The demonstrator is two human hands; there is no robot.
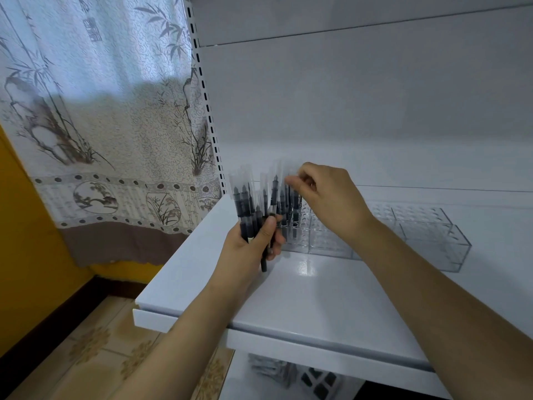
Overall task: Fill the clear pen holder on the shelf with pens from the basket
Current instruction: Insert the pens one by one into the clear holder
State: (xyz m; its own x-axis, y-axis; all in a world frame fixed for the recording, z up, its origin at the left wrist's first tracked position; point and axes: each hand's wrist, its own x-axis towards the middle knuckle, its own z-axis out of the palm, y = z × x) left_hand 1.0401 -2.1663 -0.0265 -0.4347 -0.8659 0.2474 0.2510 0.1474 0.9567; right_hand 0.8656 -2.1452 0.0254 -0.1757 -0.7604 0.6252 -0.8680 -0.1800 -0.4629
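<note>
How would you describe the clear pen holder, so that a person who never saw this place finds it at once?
Look at the white shelf beside the patterned curtain. Near its back wall stands a long clear pen holder, a grid of small cells. The plain clear box to its right has large open compartments; only the holder has pens standing in it.

Two forearms were in view, both bare from the frame edge to the wrist; no sleeves, gloves, watch or bracelets were visible. The left hand (pixel 253 243) carried no visible rings. The right hand (pixel 328 194) likewise showed none. Fingernails appeared short.
</note>
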